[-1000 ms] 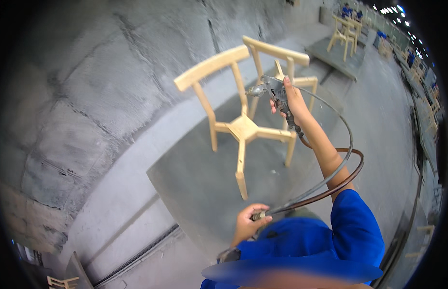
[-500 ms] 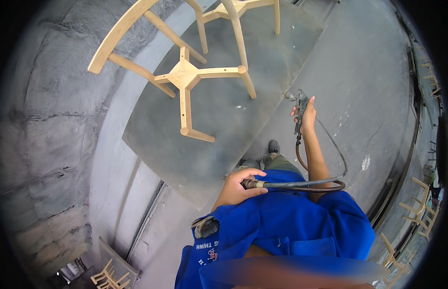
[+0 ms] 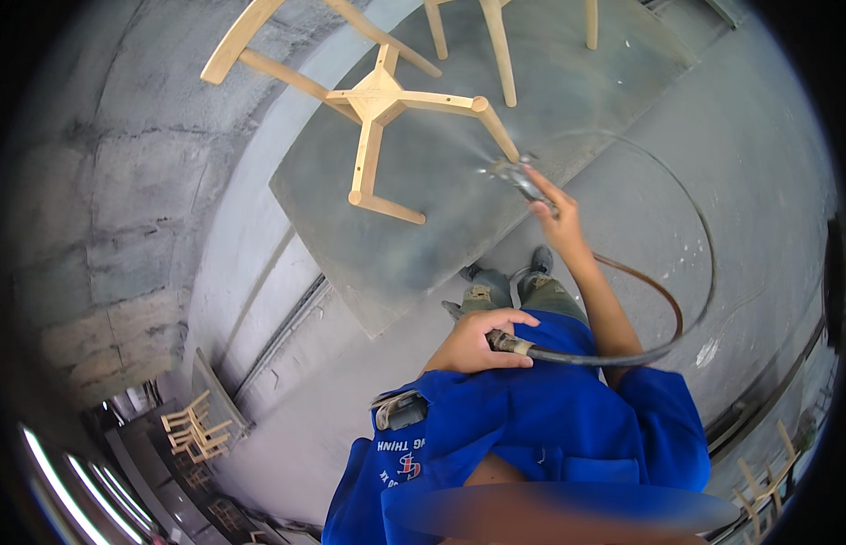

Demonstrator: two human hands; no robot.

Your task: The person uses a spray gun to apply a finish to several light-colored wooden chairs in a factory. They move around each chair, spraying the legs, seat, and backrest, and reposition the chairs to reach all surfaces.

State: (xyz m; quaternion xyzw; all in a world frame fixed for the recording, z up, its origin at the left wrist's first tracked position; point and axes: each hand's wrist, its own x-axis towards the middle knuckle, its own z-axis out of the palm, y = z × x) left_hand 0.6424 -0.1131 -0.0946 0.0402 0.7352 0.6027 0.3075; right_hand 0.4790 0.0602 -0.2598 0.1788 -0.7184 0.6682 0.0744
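My right hand [image 3: 561, 222] grips a metal spray gun [image 3: 521, 179], slightly blurred, whose nozzle points left toward a bare wooden chair frame [image 3: 378, 100]. Faint mist spreads from the nozzle, close to the tip of one chair leg. The pale chair frame has no seat panel; its crossed rails and legs show, and the curved backrest runs off the top edge. In front of my waist, my left hand [image 3: 477, 343] is closed around the fitting end of a dark hose [image 3: 614, 360]. That hose loops out to the right; a brown hose [image 3: 655, 289] curves beneath my right forearm.
A second wooden chair [image 3: 500, 54] stands beyond the first, over a large grey board [image 3: 350, 263] on the floor. A grey, coated wall [image 3: 150, 182] rises at left. More wooden chairs [image 3: 198, 427] stand at lower left, others [image 3: 764, 481] at lower right.
My right hand has swung the spray gun left and forward, close to the chair leg, and mist now shows. The hose loop has swept wider. My left hand keeps its grip; the view has shifted.
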